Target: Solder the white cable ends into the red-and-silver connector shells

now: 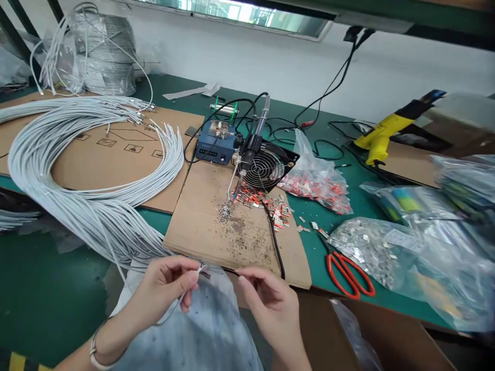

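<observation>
Pale wall (232,56) stands on the far side, behind a green table (314,252); on the far left sits a plastic-wrapped roll of cable (108,56), and nearer on the left a thick bundle of white cables (116,221) loops over cardboard and runs toward the near edge.

In the head view, the left hand (166,283) pinches the end of a thin cable (200,269) between thumb and forefinger, just off the near edge of the cardboard sheet (193,221); the right hand (270,304) is raised to its right, a gap between the two, thumb and forefinger close together; whether they grip anything cannot be told.

Beyond the hands, a soldering iron (253,144) leans tip down in front of a small fan (265,170); a blue box (214,144) stands left of it; small metal parts (278,211) lie scattered to the right, near a bag of orange pieces (317,185); farther right are red-handled scissors (350,278), touching a bag of metal pieces (363,247), and a yellow heat gun (386,129) on the far side.
</observation>
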`<state>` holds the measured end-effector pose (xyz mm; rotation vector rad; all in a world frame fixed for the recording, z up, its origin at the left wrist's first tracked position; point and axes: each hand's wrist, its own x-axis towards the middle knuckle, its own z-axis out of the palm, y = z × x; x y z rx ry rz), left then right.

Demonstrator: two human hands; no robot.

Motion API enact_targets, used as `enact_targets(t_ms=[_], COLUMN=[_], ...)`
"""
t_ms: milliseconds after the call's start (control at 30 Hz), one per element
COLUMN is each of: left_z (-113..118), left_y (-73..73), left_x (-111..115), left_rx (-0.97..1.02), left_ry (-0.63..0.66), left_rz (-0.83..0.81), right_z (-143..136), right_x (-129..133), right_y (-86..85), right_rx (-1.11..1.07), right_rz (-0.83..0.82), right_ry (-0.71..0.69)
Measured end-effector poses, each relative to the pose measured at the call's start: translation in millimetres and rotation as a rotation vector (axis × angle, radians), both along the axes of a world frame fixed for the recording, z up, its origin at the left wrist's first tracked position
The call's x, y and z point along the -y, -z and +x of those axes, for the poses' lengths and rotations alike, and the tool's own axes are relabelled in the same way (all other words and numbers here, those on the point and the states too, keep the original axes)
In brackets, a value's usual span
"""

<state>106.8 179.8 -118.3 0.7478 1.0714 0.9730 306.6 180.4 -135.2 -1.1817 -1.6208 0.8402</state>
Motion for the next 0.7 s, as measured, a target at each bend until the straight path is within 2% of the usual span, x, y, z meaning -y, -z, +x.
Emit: enact_targets(t_ms=[100, 200, 300, 367, 500, 700], left_z=[-13, -27, -32, -30, -17, 4], left_y=[-8.7, -16.7, -21.0, -22.2, -26.9, -39.4], left_x=[-11, -30, -55, -73, -111, -156], left_rx=[-0.150, -0.280, -0.359, -0.425, -0.533, -0.475], left_ry=[0.034, 0.108, 0.197, 0.283, 0.468, 0.600], left_rz=[0.055, 0.111, 0.146, 0.130, 0.055, 0.062], right_z=[30, 61, 76, 73, 51, 35], right_x=[-19, -48, -84, -109, -149, -167], right_y=[-12.5, -27.9, -39.3, -43.0, -43.7, -37.4], right_rx=[0.183, 0.482, 0.744, 0.795, 0.866, 0.926], right_rz=[0.055, 0.112, 0.135, 0.128, 0.125, 0.124], right_ry=[0.091, 0.184, 0.180, 0.110, -0.026, -0.096])
